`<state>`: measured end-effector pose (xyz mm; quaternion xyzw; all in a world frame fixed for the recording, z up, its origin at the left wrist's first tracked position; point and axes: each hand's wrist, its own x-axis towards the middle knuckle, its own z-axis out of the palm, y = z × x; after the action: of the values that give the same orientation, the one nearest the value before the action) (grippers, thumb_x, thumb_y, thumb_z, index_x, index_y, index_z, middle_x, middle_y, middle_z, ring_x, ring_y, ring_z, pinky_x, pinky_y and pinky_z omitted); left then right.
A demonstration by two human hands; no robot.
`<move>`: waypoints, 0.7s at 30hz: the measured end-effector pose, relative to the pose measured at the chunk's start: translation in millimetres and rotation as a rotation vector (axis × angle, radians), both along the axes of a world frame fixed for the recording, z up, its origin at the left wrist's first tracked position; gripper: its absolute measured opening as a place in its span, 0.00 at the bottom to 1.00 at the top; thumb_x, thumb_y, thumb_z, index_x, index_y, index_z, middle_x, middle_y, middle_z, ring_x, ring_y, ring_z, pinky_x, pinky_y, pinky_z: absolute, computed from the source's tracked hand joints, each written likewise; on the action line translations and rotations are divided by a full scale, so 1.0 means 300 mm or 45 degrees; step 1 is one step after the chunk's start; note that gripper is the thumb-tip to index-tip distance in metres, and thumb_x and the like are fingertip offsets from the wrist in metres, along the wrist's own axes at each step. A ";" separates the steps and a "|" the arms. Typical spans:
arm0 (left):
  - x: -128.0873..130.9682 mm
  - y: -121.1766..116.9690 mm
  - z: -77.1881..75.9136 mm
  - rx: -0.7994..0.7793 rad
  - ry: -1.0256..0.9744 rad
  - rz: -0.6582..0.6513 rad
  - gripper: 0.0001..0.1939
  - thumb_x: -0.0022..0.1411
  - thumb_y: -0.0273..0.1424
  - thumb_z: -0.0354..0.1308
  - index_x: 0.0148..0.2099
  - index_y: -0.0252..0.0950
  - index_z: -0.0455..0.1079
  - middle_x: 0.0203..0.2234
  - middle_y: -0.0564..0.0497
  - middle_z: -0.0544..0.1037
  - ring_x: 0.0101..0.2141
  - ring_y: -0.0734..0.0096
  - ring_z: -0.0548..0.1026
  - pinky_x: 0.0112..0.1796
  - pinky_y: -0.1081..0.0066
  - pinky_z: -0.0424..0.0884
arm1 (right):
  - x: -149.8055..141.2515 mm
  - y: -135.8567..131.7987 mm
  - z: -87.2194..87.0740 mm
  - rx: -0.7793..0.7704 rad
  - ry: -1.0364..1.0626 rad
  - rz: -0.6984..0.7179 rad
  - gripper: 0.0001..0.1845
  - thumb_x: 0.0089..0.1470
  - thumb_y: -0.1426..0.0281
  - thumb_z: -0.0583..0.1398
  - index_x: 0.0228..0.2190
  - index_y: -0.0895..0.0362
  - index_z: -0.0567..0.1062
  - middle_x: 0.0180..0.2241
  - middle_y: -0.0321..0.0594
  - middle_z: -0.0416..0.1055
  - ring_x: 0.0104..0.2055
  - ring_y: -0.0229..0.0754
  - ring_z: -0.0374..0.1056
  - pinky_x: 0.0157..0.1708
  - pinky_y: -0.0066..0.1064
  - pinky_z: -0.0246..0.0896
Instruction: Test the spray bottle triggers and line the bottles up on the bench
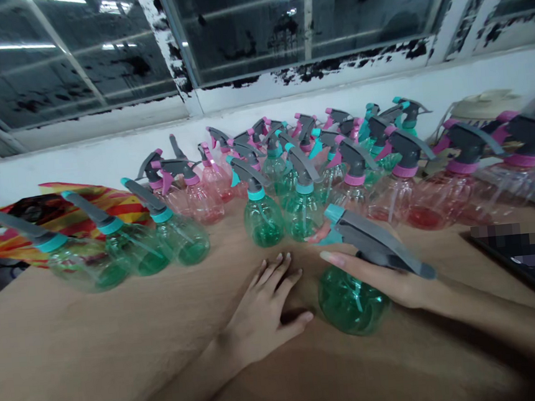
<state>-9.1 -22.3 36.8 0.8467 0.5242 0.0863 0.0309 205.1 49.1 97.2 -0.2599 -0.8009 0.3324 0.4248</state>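
My right hand (386, 277) is wrapped round the neck of a green spray bottle (351, 302) with a grey and teal trigger head, at the right of centre. The bottle tilts a little; whether its base touches the table cannot be made out. Palm down on the wooden table (98, 359), my left hand (268, 309) lies flat with its fingers spread and nothing in it. Just beyond its fingertips stand two more green spray bottles, one (264, 222) left of the other (302, 215).
Three green spray bottles (184, 239) stand at the left, before a red and yellow bag (108, 205). Several pink spray bottles (443, 201) and green ones crowd the back and right. A dark flat device (526, 265) lies at the right edge. Behind is a window (253, 33).
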 end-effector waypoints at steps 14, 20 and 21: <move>0.002 -0.002 0.000 0.020 0.036 -0.004 0.34 0.63 0.48 0.53 0.63 0.32 0.56 0.64 0.40 0.55 0.64 0.57 0.51 0.61 0.54 0.49 | 0.005 -0.012 0.002 -0.077 0.040 0.105 0.07 0.54 0.63 0.61 0.36 0.48 0.74 0.37 0.36 0.76 0.40 0.44 0.72 0.42 0.37 0.67; 0.000 -0.001 -0.005 0.039 0.030 0.003 0.33 0.63 0.48 0.54 0.63 0.33 0.57 0.63 0.40 0.57 0.63 0.56 0.52 0.60 0.54 0.50 | -0.001 -0.019 0.008 -0.141 0.098 0.134 0.11 0.54 0.64 0.61 0.41 0.48 0.74 0.41 0.37 0.76 0.42 0.44 0.73 0.41 0.36 0.70; -0.001 -0.001 -0.007 0.040 0.031 0.004 0.33 0.63 0.48 0.54 0.63 0.33 0.57 0.63 0.40 0.57 0.63 0.56 0.52 0.60 0.53 0.50 | -0.003 -0.021 0.006 -0.148 0.105 0.139 0.11 0.54 0.64 0.61 0.41 0.48 0.74 0.42 0.37 0.76 0.41 0.44 0.73 0.40 0.35 0.70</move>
<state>-9.3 -22.8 34.8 0.8472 0.5245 0.0843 0.0111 204.3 42.9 99.1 -0.2262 -0.7751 0.4114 0.4228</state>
